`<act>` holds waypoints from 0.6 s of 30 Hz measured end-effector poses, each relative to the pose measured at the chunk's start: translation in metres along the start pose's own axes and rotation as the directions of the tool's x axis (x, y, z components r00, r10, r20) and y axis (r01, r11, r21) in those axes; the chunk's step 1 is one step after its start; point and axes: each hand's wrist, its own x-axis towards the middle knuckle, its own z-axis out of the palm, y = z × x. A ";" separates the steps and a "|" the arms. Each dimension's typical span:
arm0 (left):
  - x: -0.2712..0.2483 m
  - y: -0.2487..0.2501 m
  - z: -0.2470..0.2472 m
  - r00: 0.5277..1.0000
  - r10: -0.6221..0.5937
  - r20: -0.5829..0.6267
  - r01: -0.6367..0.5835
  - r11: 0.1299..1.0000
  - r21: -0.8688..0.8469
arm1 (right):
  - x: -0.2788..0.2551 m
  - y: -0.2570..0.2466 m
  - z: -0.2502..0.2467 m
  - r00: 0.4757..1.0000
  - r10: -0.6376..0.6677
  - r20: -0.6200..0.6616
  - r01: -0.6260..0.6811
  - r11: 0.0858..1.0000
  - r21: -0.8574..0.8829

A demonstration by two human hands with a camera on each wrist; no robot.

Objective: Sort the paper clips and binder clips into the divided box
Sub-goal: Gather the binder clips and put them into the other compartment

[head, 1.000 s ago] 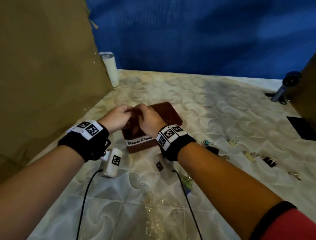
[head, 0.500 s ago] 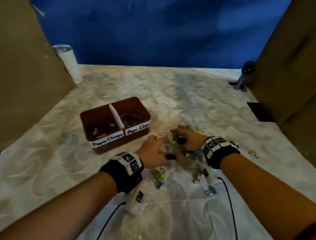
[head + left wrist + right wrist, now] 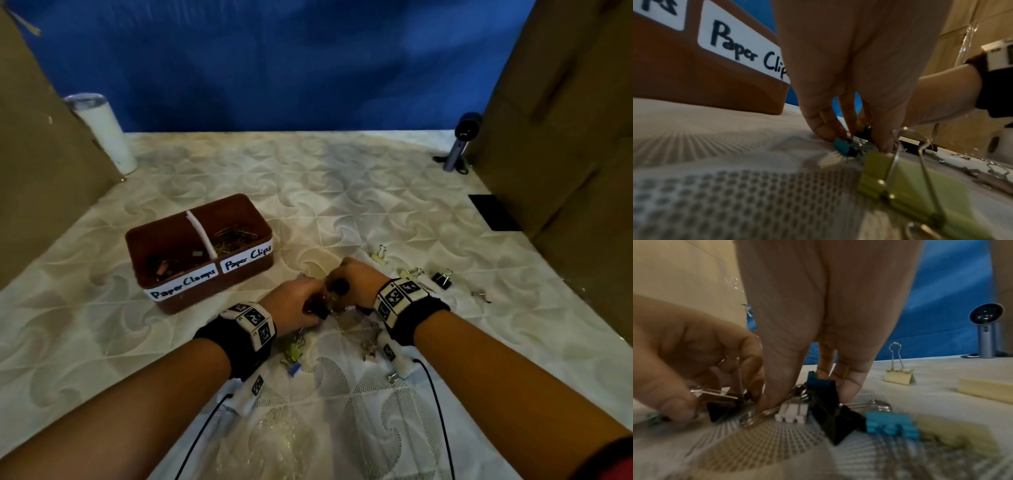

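The brown divided box [image 3: 239,270] stands left of centre. Its left cell, labelled Paper Clamps, holds binder clips and its right cell, labelled Paper Clips, holds paper clips. Both hands are down on a pile of binder clips to the box's right. My left hand [image 3: 310,308] curls round a black binder clip [image 3: 721,404], and its fingertips also touch a teal clip [image 3: 842,147]. My right hand [image 3: 337,289] pinches another black binder clip [image 3: 830,402] between thumb and fingers. A white clip [image 3: 793,413], a blue clip [image 3: 892,425] and a yellow-green clip [image 3: 910,186] lie close by.
Loose clips lie to the right of the hands, among them a cream one [image 3: 381,254] and a black one [image 3: 442,278]. A white tumbler [image 3: 102,133] stands back left and a small grey device [image 3: 462,144] back right. Cardboard walls [image 3: 565,137] close both sides.
Both hands have left the box and dropped onto the clip pile to its right. Their fingers, spread over the pile half a second ago, have now curled onto clips.
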 end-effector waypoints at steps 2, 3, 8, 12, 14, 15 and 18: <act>-0.005 -0.004 -0.004 1.000 -0.001 -0.028 0.000 0.999 -0.036 | -0.002 -0.001 0.000 1.000 0.010 0.006 -0.010 0.998 0.066; -0.007 -0.008 -0.005 0.999 -0.010 -0.042 0.008 0.999 -0.044 | -0.004 -0.001 0.000 1.000 0.009 0.017 -0.011 0.996 0.089; -0.017 -0.020 -0.010 0.988 -0.094 -0.124 0.082 0.992 -0.098 | -0.011 -0.001 0.001 0.999 -0.020 0.038 0.014 0.989 0.146; -0.024 -0.021 -0.022 0.975 -0.175 -0.139 0.135 0.957 -0.256 | -0.015 -0.006 0.001 0.998 -0.056 0.010 0.053 0.984 0.171; -0.029 -0.019 -0.037 0.969 -0.173 -0.175 0.111 0.943 -0.314 | -0.016 -0.009 -0.008 0.996 -0.084 -0.022 0.086 0.986 0.143; -0.034 -0.018 -0.046 0.966 -0.169 -0.196 0.092 0.931 -0.354 | -0.015 -0.012 -0.014 0.994 -0.102 -0.048 0.108 0.986 0.126; -0.052 -0.019 -0.083 0.941 -0.163 -0.297 0.033 0.917 -0.399 | -0.008 -0.030 -0.044 0.978 -0.133 -0.159 0.159 0.973 0.166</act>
